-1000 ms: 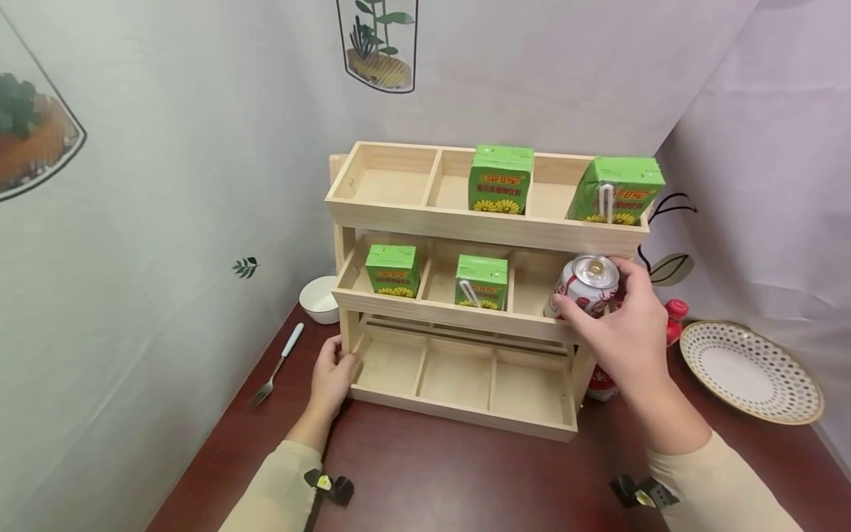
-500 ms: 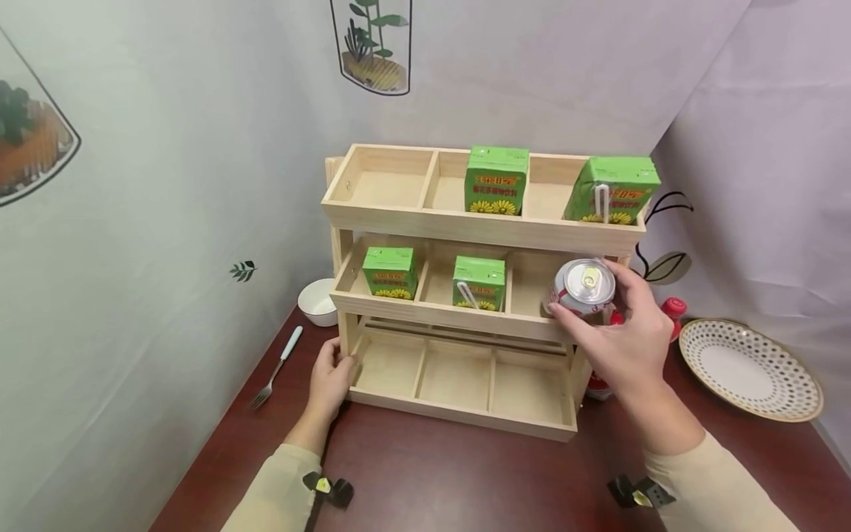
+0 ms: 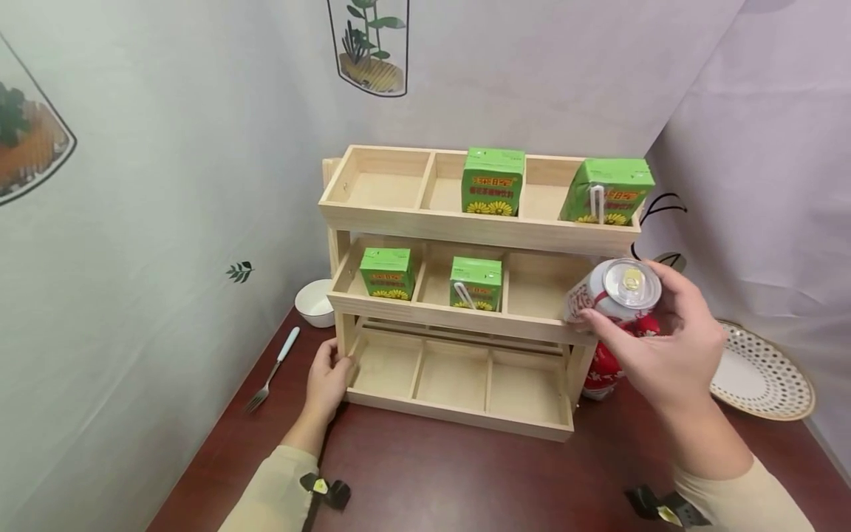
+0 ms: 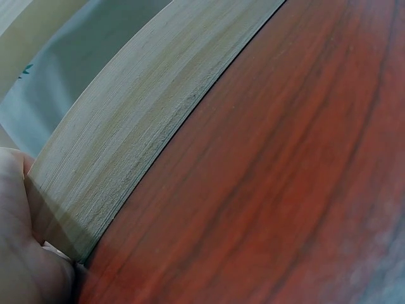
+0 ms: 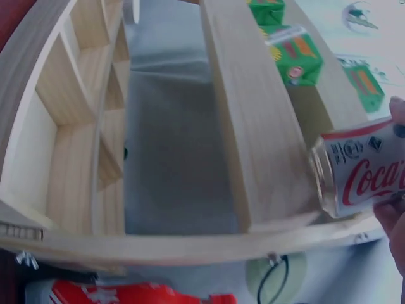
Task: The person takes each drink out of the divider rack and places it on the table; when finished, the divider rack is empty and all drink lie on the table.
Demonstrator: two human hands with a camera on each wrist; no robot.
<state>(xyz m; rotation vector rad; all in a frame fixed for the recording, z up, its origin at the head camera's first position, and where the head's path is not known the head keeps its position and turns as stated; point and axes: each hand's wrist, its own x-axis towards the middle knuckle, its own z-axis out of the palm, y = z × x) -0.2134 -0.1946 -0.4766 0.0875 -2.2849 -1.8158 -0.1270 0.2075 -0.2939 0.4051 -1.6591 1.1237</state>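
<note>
The right hand [image 3: 678,351] holds a white-and-red, cylindrical metal can [image 3: 613,293] round its side, at the right end of the middle tier of a pale, straight-grained wooden three-tier rack [image 3: 475,224]; whether it touches the rim is unclear. Keeping it level, clear of the end board, seems wise, with the left hand [image 3: 328,378] gripping the rack's lower left side. Green, boxy drink cartons [image 3: 475,275] stand nearby, above a dark-red, wood-streaked counter [image 3: 459,480].

Held the left forearm [image 3: 306,427] forward and angled inward, with the left hand [image 3: 328,378] low and pinching between thumb [image 3: 344,367] and fingers [image 3: 324,349]. Held the right forearm [image 3: 711,436] likewise, with the right hand [image 3: 674,347] higher up, in a wider grip between thumb and curved fingers.
</note>
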